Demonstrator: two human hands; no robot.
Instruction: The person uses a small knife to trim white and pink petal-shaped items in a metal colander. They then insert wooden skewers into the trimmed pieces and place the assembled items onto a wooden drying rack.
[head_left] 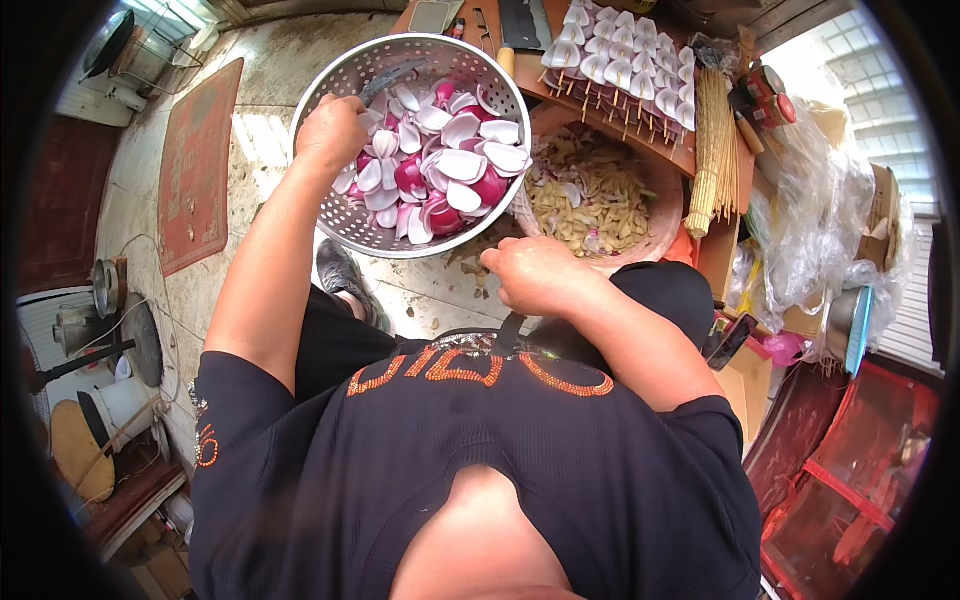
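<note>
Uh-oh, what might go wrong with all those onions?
The colander is piled with cut onion pieces; if the left hand over it tipped it, some might spill. The cleaver has its handle pointing toward the colander, so a bump might shift it. Skewers jut out beneath the stacked onion pieces on the table and might poke someone.

Premises are serving as a food-preparation area: cut onions (pixel 460 165) are lying in a metal colander (pixel 345 80), loaded skewers (pixel 620 60) and a cleaver (pixel 525 25) are occupying a surface (pixel 676 150), cookware (pixel 78 328) is standing at left.
</note>
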